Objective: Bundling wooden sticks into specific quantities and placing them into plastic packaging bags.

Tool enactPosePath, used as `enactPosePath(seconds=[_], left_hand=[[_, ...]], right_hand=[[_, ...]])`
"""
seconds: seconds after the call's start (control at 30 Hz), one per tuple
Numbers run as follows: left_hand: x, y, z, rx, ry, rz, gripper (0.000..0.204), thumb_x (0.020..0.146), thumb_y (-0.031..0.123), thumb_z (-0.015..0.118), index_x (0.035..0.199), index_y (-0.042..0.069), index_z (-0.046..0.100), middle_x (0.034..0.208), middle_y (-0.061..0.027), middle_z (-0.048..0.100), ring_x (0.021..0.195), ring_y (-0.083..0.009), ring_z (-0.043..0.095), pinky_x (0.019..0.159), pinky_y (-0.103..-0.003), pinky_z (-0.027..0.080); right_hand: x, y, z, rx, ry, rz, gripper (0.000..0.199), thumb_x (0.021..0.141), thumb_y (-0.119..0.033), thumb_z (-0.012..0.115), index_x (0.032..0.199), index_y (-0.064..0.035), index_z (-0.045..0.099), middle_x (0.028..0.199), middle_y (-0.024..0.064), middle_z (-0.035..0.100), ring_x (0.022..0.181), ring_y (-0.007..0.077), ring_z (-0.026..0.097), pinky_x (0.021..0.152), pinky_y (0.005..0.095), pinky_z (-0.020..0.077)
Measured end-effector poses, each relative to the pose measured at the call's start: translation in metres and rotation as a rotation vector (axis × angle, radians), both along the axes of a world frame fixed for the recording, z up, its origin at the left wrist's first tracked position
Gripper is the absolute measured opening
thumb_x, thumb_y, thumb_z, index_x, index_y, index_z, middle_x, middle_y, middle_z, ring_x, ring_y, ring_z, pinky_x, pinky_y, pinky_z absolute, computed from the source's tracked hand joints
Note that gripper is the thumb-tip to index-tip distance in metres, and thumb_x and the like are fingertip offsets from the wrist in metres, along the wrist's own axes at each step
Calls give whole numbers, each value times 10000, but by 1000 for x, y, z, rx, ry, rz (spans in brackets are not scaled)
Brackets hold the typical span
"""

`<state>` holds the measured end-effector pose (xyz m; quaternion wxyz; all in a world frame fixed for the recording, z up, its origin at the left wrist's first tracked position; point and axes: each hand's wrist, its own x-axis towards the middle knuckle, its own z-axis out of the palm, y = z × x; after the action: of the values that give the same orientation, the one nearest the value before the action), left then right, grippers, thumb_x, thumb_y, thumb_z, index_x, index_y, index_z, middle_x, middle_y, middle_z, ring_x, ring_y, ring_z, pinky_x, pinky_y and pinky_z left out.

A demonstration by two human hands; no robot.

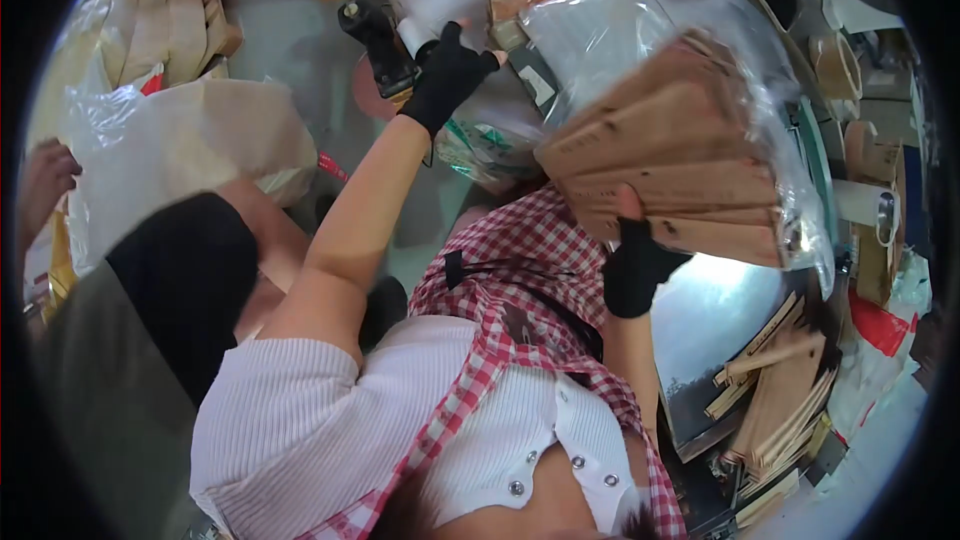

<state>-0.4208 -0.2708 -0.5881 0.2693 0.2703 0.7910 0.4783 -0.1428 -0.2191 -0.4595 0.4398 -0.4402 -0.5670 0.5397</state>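
Envelopes, a stiff, slippery stack of brown paper: your right hand clamps its lower edge; your left hand closes around a black tool. Support underneath.

There is one view, from the camera on my head, looking steeply down along my own body. It sits so near that my white ribbed top and red checked apron fill the lower middle of the picture. My forearms rise from there toward the top edge, ending at my left hand and right hand, both close to the lens. The fisheye bends everything toward a dark round rim, so the table at right and the clutter around it curve away at the edges.
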Motion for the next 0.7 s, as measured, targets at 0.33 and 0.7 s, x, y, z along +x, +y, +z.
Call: enactPosePath(seconds=[0.33,0.7], left_hand=[[-17,-37,-19,-14,166,-92,351,729,310,781,739,19,584,623,-52,581,623,-166,587,600,-314,473],[4,3,-35,212,-147,471,349,717,165,759,971,-3,588,834,-75,580,733,-190,598,695,-348,515]], right_hand=[[12,0,-2,-17,49,-16,655,700,-20,795,1252,-8,442,1194,127,538,1053,228,550,907,356,473],[15,3,3,4,-57,-33,627,696,-20,799,1234,14,478,1183,128,558,1065,220,550,937,351,441]])
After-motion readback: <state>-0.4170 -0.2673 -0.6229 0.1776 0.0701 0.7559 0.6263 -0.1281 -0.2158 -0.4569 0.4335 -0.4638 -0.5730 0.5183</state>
